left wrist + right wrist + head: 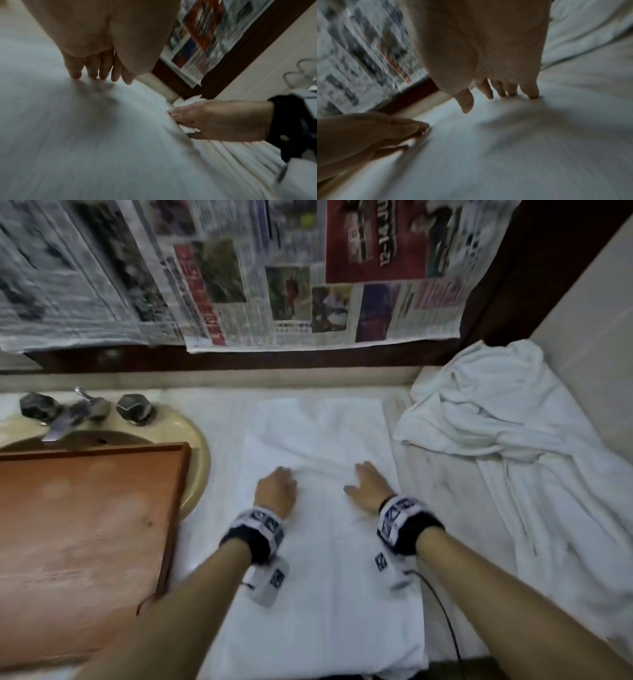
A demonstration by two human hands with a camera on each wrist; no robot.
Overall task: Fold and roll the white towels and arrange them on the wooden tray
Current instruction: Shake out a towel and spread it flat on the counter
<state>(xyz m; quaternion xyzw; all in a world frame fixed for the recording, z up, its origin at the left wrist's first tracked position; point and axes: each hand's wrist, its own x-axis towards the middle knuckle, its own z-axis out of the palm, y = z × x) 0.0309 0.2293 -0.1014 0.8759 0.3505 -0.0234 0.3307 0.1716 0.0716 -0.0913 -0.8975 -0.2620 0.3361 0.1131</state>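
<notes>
A bathroom counter (442, 491) beside a sink (195, 446): a white towel (325, 577) lies folded flat, the left hand (275, 489) and right hand (368, 486) pressing it with straight, relaxed fingers. Uneven pressure could drag its creases crooked. The wooden tray (85, 525) stands bare over the sink; more crumpled towels (496, 412) lie to the right.

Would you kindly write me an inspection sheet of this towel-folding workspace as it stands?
Surface: pale counter, largely covered by cloth.
Job's things: flat towel spread in the middle; crumpled towels heaped at right; wooden tray at left, no towels on it.
Clutter: nothing seen.
Grippers: left hand and right hand flat on the towel, fingers straight.
Cables: black cable from the right wrist.
Surroundings: sink, tap, newspaper on the wall.
</notes>
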